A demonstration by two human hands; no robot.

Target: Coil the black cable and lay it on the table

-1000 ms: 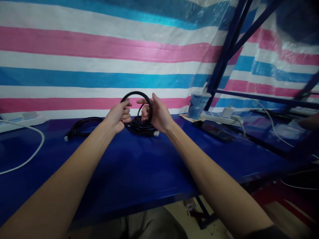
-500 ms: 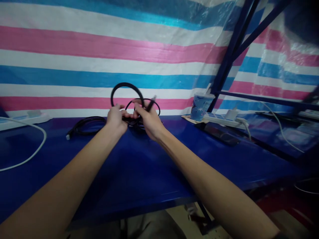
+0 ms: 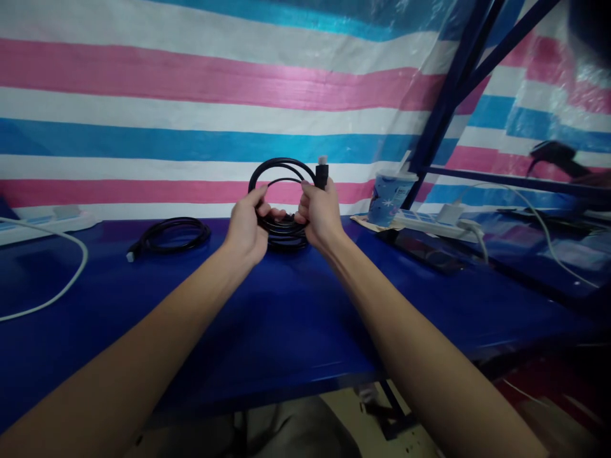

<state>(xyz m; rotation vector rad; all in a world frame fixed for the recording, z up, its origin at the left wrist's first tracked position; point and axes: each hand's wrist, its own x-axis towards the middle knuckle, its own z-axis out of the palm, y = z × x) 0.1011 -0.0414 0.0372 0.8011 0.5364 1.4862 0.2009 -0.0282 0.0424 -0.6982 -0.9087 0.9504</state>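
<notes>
Evidently the person is partway through winding a black cable (image 3: pixel 282 191) into a coil: both hands hold it up just above the blue worktop (image 3: pixel 267 318), close in front of the striped tarp wall (image 3: pixel 191 114). The left hand (image 3: pixel 245 230) is closed around the left side of the gathered loops, thumb raised against the upper arc. The right hand (image 3: pixel 321 216) grips the right side of the bundle and pinches the cable's plug end (image 3: pixel 323 173), which stands upright above its fingers. Judging from this, the loops are mostly gathered and the free end is what remains to be dealt with; the next move probably calls for the left hand to keep the loops pinched together so they do not spring open while the right hand guides the plug around or through the coil. To the left of the hands a second black cable (image 3: pixel 169 234) lies coiled on the worktop, apart from them, and further left a white cord (image 3: pixel 71 280) curves across the surface. To the right stand a blue cup (image 3: pixel 392 198), a white power strip (image 3: pixel 429 226) and a dark flat phone (image 3: pixel 422 251), beside a blue frame post (image 3: pixel 443 108). Between the hands and the near worktop edge the surface offers open room; the right side is more crowded.
</notes>
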